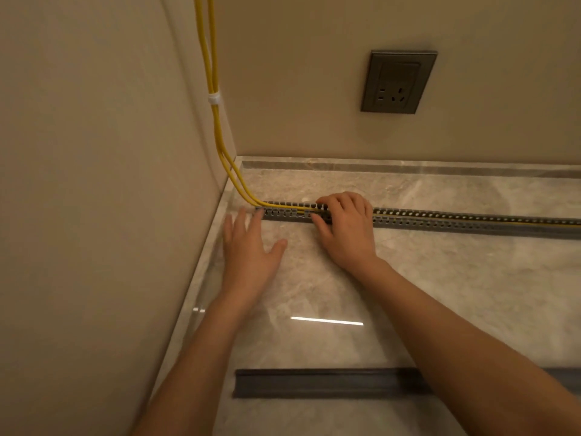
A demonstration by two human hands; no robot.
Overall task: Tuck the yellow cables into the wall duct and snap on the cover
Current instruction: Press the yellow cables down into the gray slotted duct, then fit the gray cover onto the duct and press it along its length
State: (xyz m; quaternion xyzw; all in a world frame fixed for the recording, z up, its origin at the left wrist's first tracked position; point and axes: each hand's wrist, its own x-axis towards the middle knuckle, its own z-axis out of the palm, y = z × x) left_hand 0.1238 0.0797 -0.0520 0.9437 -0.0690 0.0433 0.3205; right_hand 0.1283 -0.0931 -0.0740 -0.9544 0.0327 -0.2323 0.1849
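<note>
Right hand (345,228) fingers press yellow cables (217,133) into slotted duct (471,220); left hand (248,247) flat, empty, bracing; cover (327,382) waits nearby.

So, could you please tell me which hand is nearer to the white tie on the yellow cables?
Left. The left hand lies flat on the marble below the white tie, by the duct's corner end; the right hand presses on the duct farther right.
</note>
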